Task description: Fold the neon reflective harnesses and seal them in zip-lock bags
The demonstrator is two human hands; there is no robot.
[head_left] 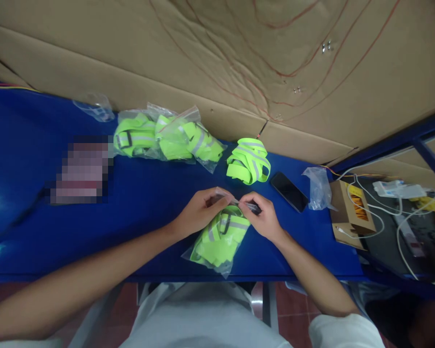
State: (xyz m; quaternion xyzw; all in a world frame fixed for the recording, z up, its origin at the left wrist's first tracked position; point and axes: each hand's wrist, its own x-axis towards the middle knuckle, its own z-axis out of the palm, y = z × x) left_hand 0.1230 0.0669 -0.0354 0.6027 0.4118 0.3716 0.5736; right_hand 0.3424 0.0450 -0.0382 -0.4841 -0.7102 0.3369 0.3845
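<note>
A clear plastic bag point(217, 244) with a folded neon-yellow reflective strap inside lies at the front of the blue table. Its top edge is pinched between the fingers of my left hand point(199, 212). On the other side of the same edge, my right hand point(263, 215) has its thumb and fingers closed on the bag's opening. A black buckle and grey reflective stripes show through the plastic. Just beyond my hands sits a loose bundle of neon-yellow strap point(249, 162), outside any bag.
Several bagged straps point(174, 137) lie along the cardboard wall at the back. A black phone point(289, 192) is to the right, beside an empty plastic bag point(318, 186) and a cardboard box point(351, 208). Another clear bag point(96, 107) lies back left. White cables clutter the right side.
</note>
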